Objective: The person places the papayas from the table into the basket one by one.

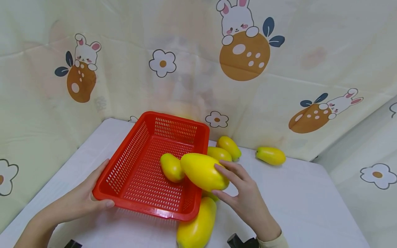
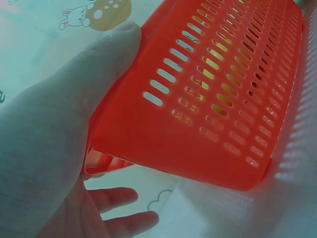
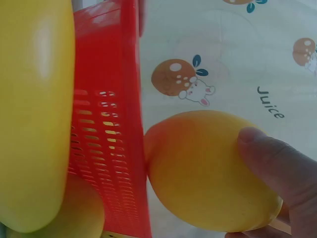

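Note:
My left hand [image 1: 77, 201] grips the near left corner of a red perforated plastic basket [image 1: 149, 210], thumb on the rim. The basket is tilted, and in the left wrist view its lower wall [image 2: 198, 158] shows close over the white surface. My right hand [image 1: 245, 194] holds a large yellow mango [image 1: 201, 172] between thumb and fingers, over the basket's right rim. In the right wrist view this mango [image 3: 208, 168] overlaps the rim's edge. Inside the basket lies one smaller yellow mango [image 1: 171, 168], partly behind the held one.
Right of the basket stand mangoes [image 1: 228, 147] at the back, one [image 1: 271, 156] farther right. A big mango [image 1: 200, 224] lies at the near right corner, partly under the basket. A patterned cloth [image 1: 186, 89] hangs behind the white table [image 1: 297, 206].

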Action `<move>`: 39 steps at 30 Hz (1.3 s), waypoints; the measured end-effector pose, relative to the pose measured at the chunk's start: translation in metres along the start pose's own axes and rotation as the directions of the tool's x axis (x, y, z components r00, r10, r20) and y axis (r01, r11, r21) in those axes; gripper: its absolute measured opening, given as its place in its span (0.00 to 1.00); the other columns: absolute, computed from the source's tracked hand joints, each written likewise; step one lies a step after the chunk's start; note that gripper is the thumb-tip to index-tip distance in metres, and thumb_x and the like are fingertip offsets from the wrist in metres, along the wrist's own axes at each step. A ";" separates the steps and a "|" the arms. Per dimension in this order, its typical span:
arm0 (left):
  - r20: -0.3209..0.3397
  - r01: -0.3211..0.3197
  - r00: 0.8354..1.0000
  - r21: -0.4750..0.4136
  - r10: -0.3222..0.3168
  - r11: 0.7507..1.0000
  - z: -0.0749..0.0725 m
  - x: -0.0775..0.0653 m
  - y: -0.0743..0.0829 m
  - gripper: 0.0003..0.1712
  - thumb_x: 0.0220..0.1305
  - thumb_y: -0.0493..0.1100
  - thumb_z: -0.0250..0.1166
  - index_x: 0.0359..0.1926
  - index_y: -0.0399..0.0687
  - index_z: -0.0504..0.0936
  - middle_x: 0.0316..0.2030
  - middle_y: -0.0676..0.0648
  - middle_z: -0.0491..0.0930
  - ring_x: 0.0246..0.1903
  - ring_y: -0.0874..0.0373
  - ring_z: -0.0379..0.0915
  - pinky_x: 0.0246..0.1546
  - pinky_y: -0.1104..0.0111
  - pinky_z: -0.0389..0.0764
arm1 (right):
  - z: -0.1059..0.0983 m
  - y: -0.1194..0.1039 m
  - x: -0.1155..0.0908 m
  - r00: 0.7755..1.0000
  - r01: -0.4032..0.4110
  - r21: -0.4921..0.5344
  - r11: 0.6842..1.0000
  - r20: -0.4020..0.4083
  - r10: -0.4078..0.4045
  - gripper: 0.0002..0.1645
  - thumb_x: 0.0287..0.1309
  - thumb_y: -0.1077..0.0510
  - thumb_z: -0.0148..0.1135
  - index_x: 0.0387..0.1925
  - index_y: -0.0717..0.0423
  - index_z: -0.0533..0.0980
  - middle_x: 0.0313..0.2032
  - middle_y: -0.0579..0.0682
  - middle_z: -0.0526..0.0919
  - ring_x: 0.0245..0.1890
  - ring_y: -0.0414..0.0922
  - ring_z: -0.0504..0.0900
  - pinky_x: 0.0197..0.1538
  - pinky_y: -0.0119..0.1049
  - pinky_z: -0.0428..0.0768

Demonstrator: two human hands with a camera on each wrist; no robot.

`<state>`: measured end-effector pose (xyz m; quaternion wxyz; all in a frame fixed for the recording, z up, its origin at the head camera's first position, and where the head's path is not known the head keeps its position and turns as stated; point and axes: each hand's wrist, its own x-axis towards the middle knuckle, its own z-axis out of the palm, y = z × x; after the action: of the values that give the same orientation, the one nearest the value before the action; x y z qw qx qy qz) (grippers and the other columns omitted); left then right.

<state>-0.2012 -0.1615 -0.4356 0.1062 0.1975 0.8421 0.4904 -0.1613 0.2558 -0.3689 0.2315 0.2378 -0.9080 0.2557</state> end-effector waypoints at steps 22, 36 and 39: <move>-0.004 -0.001 1.000 0.029 0.001 1.000 -0.001 0.000 0.000 0.64 0.52 0.50 0.71 0.75 0.62 0.31 0.71 0.41 0.47 0.61 0.42 0.56 0.36 0.70 0.82 | 0.041 -0.027 -0.005 0.981 0.145 0.077 0.986 0.121 -0.154 0.42 0.44 0.55 0.75 0.64 0.42 0.69 0.63 0.46 0.69 0.59 0.44 0.74 0.52 0.37 0.79; -0.006 0.008 1.000 0.010 -0.008 1.000 -0.001 0.001 0.000 0.64 0.51 0.50 0.72 0.75 0.60 0.32 0.72 0.40 0.45 0.62 0.42 0.56 0.36 0.68 0.83 | 0.030 -0.016 -0.001 0.982 0.005 -0.020 1.000 0.188 -0.001 0.49 0.52 0.52 0.70 0.71 0.36 0.55 0.67 0.45 0.63 0.63 0.44 0.70 0.54 0.40 0.78; -0.003 0.014 1.000 0.007 -0.014 1.000 -0.001 0.001 -0.001 0.64 0.51 0.51 0.71 0.75 0.61 0.32 0.71 0.40 0.46 0.61 0.42 0.57 0.35 0.66 0.84 | 0.022 -0.002 0.000 0.995 0.005 -0.033 0.999 0.100 -0.001 0.49 0.50 0.56 0.71 0.71 0.41 0.57 0.66 0.48 0.65 0.62 0.45 0.70 0.56 0.43 0.77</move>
<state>-0.2020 -0.1620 -0.4358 0.1075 0.1912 0.8453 0.4873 -0.1664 0.2417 -0.3848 0.1900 0.2478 -0.9222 0.2282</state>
